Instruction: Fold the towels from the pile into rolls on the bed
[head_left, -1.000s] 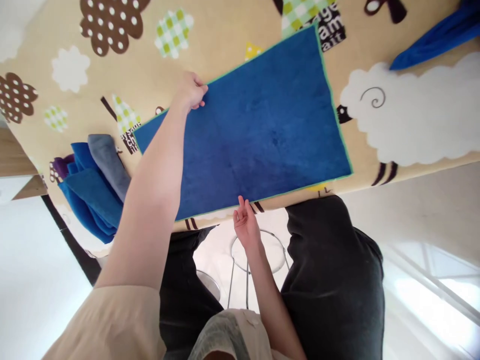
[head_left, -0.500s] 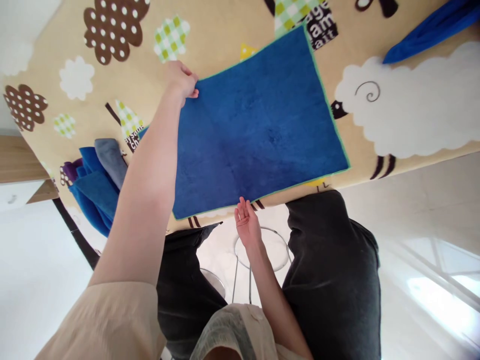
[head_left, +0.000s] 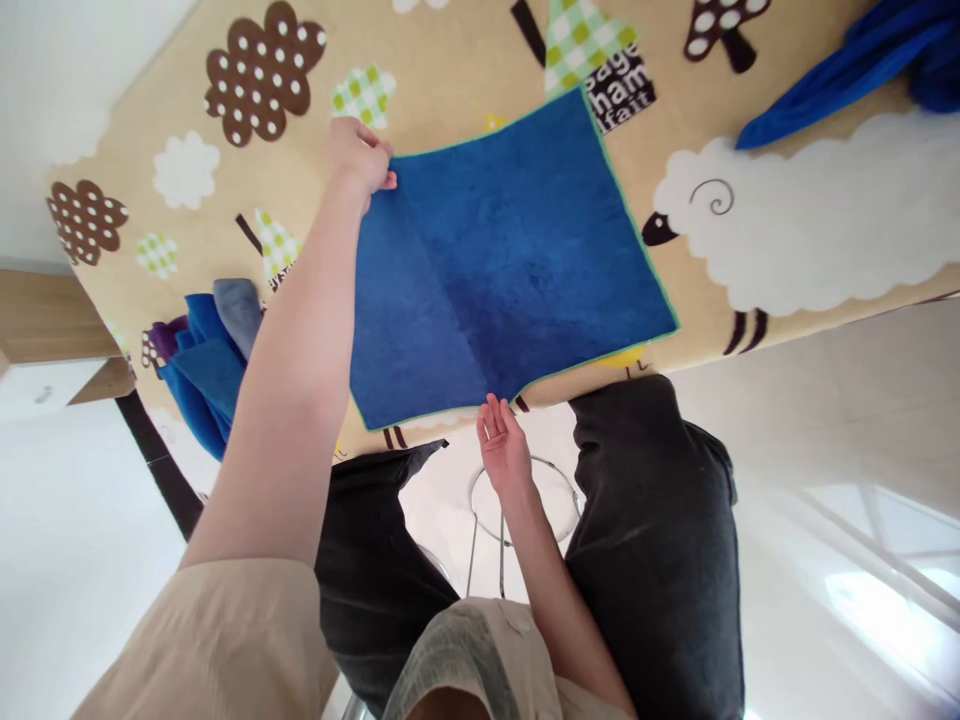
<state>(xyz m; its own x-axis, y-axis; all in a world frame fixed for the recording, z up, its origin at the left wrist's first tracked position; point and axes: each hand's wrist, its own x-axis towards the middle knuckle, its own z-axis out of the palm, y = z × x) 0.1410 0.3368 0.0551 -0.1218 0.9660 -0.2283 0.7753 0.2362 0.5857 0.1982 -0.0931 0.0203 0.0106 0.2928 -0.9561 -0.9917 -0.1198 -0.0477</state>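
A: What lies furthest left on the table cover (head_left: 442, 60)?
B: A pile of cloths (head_left: 206, 365), blue and purple, with a grey cloth (head_left: 238, 310) at its far side. The person's left forearm partly covers it.
A: And the left hand (head_left: 381, 166)?
B: Thumb and fingers are pinched on the far edge of the blue towel (head_left: 502, 270). The arm hides the towel's left end.
A: Where is the towel itself?
B: Spread at the near side of the table, in front of the person. It has a thin green border, and a soft crease runs from near the left hand towards the right one.
A: What about the right hand (head_left: 504, 450)?
B: Palm up at the near edge, fingertips against the towel, which puckers there. I can't tell whether it is gripping.
A: Further right?
B: A dark trouser leg (head_left: 652, 540) below the table, then a printed sheep (head_left: 810, 220) on the cover, right of the towel. Beyond, at the far right, a bunched blue cloth (head_left: 832, 95) comes to a point.
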